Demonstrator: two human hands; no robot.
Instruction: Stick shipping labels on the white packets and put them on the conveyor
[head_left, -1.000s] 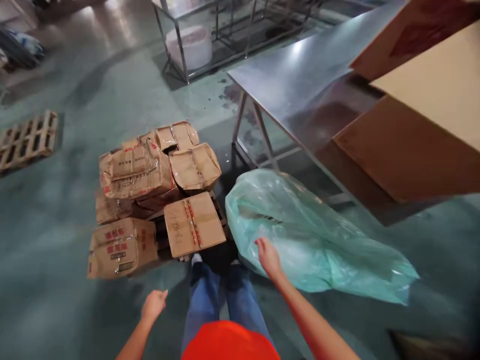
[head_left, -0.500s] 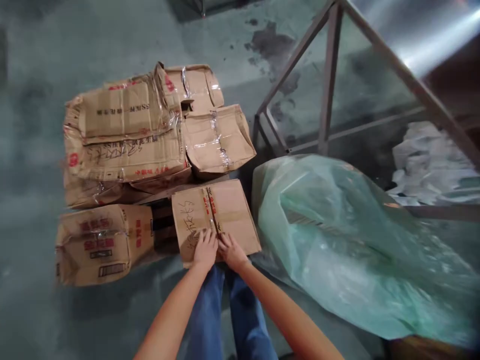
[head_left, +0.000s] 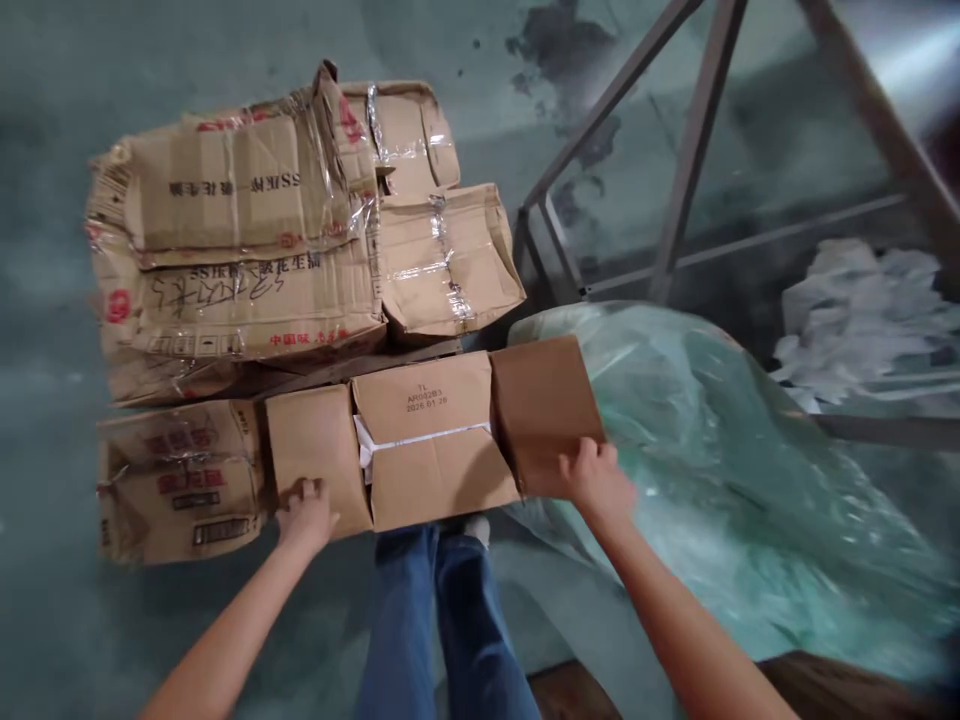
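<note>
A cardboard box (head_left: 442, 475) stands in front of my legs, its two outer flaps folded out to the sides and its two inner flaps lying nearly together, with a narrow pale gap between them. My left hand (head_left: 307, 515) is at the near edge of the left flap (head_left: 315, 435), fingers curled over it. On the right flap (head_left: 544, 400), my right hand (head_left: 598, 482) has its fingers bent over the near outer corner. Black print with a date shows on the far inner flap.
Taped cartons (head_left: 247, 210) lie beyond the box, and a smaller one (head_left: 180, 490) sits to its left. Green plastic sheeting (head_left: 712, 480) spreads at the right, below a metal frame (head_left: 694, 150). White scraps (head_left: 855, 310) lie under the frame.
The outer flaps, closed together before, have swung open to both sides. My hands have moved apart from the middle seam, one left and one right, and the inner flaps now show.
</note>
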